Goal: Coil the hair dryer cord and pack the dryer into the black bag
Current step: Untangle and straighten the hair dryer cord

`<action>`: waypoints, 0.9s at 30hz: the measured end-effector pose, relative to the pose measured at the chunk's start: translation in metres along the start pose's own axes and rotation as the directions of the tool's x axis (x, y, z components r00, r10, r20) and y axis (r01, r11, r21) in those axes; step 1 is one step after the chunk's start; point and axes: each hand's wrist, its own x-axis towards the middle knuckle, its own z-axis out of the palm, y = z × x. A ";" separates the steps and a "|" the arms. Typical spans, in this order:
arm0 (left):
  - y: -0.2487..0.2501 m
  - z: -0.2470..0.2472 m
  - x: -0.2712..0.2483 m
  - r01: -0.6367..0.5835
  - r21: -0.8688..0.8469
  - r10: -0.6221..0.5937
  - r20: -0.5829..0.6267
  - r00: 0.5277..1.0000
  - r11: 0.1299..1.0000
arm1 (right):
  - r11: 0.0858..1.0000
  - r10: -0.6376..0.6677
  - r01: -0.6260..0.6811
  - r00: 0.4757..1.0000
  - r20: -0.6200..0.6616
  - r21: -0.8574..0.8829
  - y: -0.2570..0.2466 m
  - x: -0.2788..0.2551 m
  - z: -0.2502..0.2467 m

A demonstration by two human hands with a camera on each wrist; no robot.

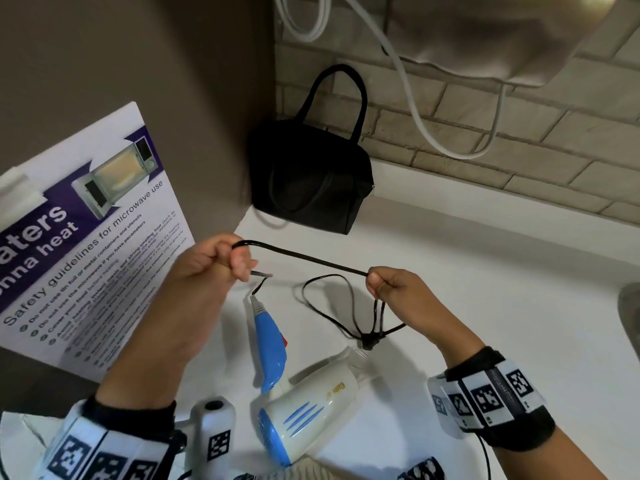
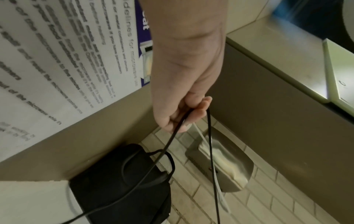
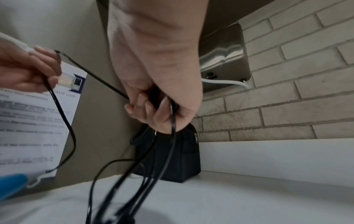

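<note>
A white and blue hair dryer (image 1: 304, 407) lies on the white counter (image 1: 485, 306) between my forearms, its blue handle (image 1: 270, 344) pointing away from me. Its thin black cord (image 1: 301, 258) runs taut between my two hands above the counter. My left hand (image 1: 221, 258) pinches a bend of the cord (image 2: 178, 127). My right hand (image 1: 384, 282) grips several gathered loops (image 3: 172, 121) that hang down to the black plug (image 1: 370, 341). The black bag (image 1: 308, 178) with its handles up stands in the back corner, beyond both hands.
A microwave safety poster (image 1: 86, 237) leans on the brown wall at left. A metal hand dryer (image 3: 222, 60) with white cables (image 1: 408, 88) hangs on the brick wall above the bag. A grey rim (image 1: 630, 313) shows at the counter's right edge.
</note>
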 end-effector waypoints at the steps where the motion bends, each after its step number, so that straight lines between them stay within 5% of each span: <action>1: 0.001 -0.003 -0.001 -0.016 -0.010 0.016 0.002 1.000 1.000 | 1.000 0.010 -0.010 1.000 -0.005 -0.016 0.002 0.002 0.000; 7: -0.001 -0.022 -0.006 -0.052 -0.033 0.051 -0.035 0.998 0.998 | 0.997 0.078 -0.078 0.997 -0.016 -0.007 0.015 0.010 0.002; 12: -0.022 -0.039 -0.012 0.044 -0.066 -0.048 -0.072 0.996 0.997 | 0.987 0.157 -0.156 0.988 0.014 -0.029 0.025 0.010 0.006; 15: -0.046 -0.054 -0.015 0.141 0.131 -0.132 -0.077 0.988 0.981 | 0.981 0.194 -0.194 0.980 0.031 -0.008 0.024 0.006 0.001; 20: -0.072 -0.059 -0.023 0.133 0.736 -0.101 -0.088 0.991 0.663 | 0.982 0.190 -0.191 0.980 0.053 0.010 0.009 -0.005 -0.015; 24: -0.072 -0.021 -0.022 -0.003 0.887 -0.076 0.043 0.996 0.462 | 0.986 0.131 -0.126 0.991 0.041 -0.110 -0.012 -0.011 -0.017; 27: -0.060 0.018 -0.018 -0.264 0.879 0.004 0.286 0.958 0.397 | 0.977 0.103 -0.089 0.993 0.064 -0.196 -0.031 -0.017 -0.018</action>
